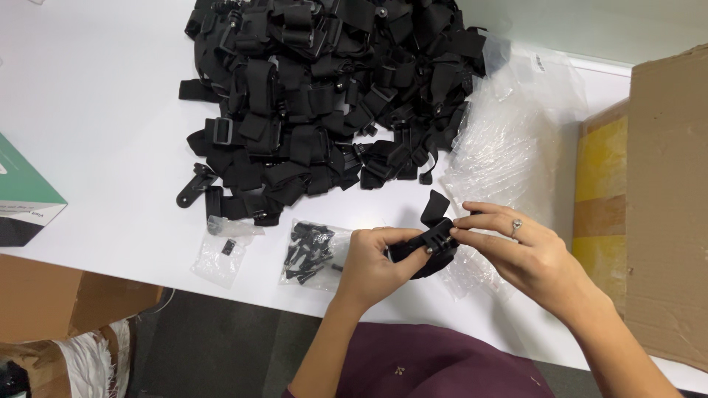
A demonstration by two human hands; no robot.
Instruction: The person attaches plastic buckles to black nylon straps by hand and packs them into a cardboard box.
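My left hand (376,262) and right hand (527,254) both pinch 1 strap mount (431,247); the big strap pile (324,88) looks undone.

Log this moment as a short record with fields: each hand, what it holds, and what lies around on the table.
left hand: grips a black strap piece with a plastic mount from the left
right hand: pinches the same piece at its top with the fingertips; ring on one finger
surface: white table
behind: large pile of black straps
near left hand: clear bag of small black parts; smaller, almost empty clear bag
right side: clear plastic bags, cardboard box
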